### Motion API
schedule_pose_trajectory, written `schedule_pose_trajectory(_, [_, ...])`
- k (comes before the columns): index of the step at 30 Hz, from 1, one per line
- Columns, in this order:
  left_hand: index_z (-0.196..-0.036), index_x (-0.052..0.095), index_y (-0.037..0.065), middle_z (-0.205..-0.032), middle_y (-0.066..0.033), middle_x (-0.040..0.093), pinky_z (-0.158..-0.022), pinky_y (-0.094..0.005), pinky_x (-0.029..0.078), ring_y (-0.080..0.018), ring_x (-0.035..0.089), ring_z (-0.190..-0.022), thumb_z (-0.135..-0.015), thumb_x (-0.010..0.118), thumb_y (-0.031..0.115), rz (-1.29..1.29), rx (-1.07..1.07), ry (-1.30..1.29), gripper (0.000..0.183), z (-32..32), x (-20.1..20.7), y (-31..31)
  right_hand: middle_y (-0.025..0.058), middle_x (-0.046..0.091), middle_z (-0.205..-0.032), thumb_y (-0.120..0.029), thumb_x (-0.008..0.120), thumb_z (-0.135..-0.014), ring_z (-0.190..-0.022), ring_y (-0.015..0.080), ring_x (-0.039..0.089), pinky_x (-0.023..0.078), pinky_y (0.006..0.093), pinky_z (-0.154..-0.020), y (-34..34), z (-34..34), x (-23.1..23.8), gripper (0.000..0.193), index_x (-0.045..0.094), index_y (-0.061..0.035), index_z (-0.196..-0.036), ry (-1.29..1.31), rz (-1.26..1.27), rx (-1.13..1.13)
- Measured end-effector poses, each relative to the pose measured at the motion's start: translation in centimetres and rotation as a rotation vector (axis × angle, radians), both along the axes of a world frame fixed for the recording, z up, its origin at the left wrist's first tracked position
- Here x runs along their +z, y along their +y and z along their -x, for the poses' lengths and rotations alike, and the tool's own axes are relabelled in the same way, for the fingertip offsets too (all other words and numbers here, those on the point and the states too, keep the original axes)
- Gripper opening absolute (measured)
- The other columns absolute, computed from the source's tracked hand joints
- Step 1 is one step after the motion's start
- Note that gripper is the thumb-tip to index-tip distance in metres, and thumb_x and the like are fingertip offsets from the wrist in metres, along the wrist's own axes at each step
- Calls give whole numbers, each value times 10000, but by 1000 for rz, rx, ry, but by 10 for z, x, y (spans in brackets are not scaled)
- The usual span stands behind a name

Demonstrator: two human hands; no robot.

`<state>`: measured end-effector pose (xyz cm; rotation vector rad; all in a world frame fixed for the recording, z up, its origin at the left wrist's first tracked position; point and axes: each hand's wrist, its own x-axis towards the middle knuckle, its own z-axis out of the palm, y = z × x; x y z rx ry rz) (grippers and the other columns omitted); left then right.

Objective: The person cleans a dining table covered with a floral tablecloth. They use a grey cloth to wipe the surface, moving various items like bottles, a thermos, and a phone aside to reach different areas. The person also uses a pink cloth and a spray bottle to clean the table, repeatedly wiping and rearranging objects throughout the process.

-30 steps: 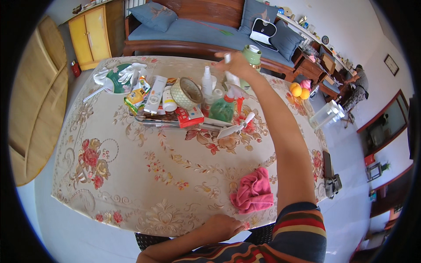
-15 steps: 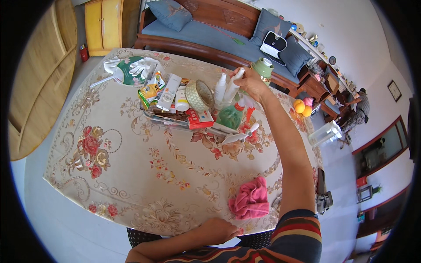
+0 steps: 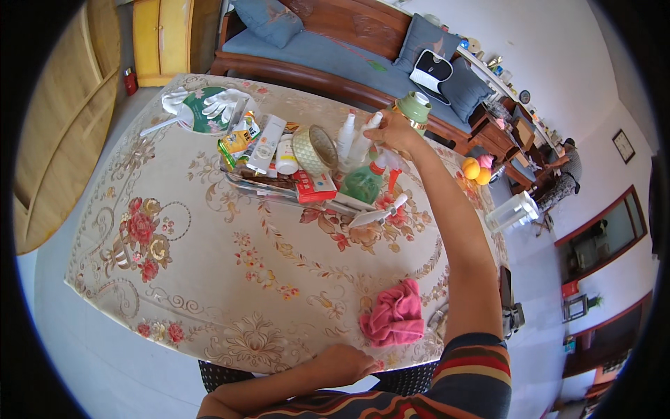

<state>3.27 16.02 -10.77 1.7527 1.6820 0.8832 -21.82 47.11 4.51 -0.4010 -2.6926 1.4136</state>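
Note:
My right hand is closed round the upper part of a clear spray bottle with a white top. The bottle stands among the things at the right end of a clear organizer box. Beside it are a second white-topped spray bottle and a green spray bottle with a red and white head. A roll of tape, a red and white carton, a white bottle and a white box fill the rest. My left hand rests with curled fingers at the near table edge.
A pink cloth lies near the front edge of the flowered tablecloth. White gloves and a green fan are at the far left. A green flask, orange fruit and a clear jar stand right.
My right hand has lowered the spray bottle slightly, deeper among the things in the box. The whole view has shifted a little. My left hand stays at the table edge.

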Motion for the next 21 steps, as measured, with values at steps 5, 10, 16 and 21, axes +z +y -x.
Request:
schedule_pose_trajectory(5, [-760,612,90,-656,-121,611,-562,-467,480,-336,609,-631,-924,453,369,-46,25,-3,361,-1,-2,-1,59,625,-896,-106,712,-766,-783,137,603,512,259,-669,-9,-4,10,279,605,-51,-1017,-44,-118,-40])
schedule_pose_trajectory(10, [-739,600,79,-636,-138,595,-555,-471,470,-339,603,-626,-921,457,366,-54,23,-17,369,3,4,-3,58,599,-992,-131,704,-800,-892,151,586,503,285,-772,-10,-3,9,335,562,-62,-1096,-72,-50,-54])
schedule_pose_trajectory(16, [-730,596,73,-629,-146,588,-560,-465,462,-337,595,-618,-925,455,355,-81,32,-22,370,0,0,-2,88,622,-954,-131,713,-779,-856,173,607,514,292,-742,6,2,-11,336,580,-28,-1071,56,-62,-84])
schedule_pose_trajectory(21, [-730,595,75,-627,-144,585,-550,-462,456,-338,590,-610,-927,455,348,-63,27,-25,365,1,2,-3,94,626,-928,-112,710,-765,-836,183,621,541,308,-645,-4,-5,3,300,595,-23,-1028,84,60,-185])
